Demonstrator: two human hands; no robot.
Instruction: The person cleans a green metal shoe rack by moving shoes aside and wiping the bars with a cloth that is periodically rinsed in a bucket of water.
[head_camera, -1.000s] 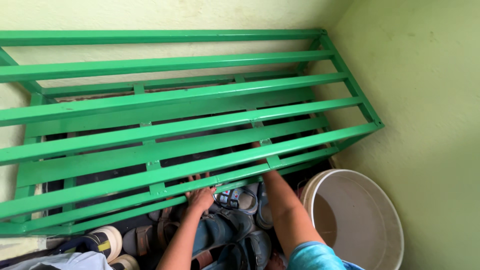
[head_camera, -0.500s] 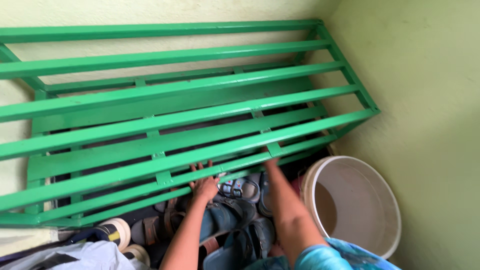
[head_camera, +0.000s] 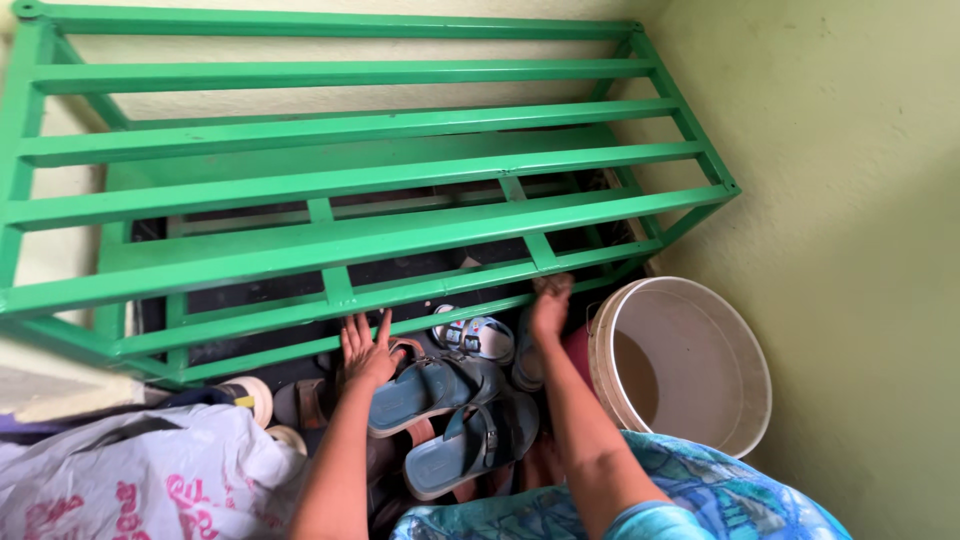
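- Left hand (head_camera: 366, 350), fingers spread wide, rested on blue sandals (head_camera: 428, 388).
- Right hand (head_camera: 549, 303), open, touched green rack (head_camera: 330, 240) at twelve o'clock.
- Bucket (head_camera: 740, 340) at three o'clock.

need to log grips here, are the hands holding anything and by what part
Nothing is clearly held. The left hand is spread open above a blue sandal; the right hand touches the green rack at its lower front bar.

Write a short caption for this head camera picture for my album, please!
Two bare hands, left hand and right hand, reach among sandals beneath a green metal rack beside a white bucket.
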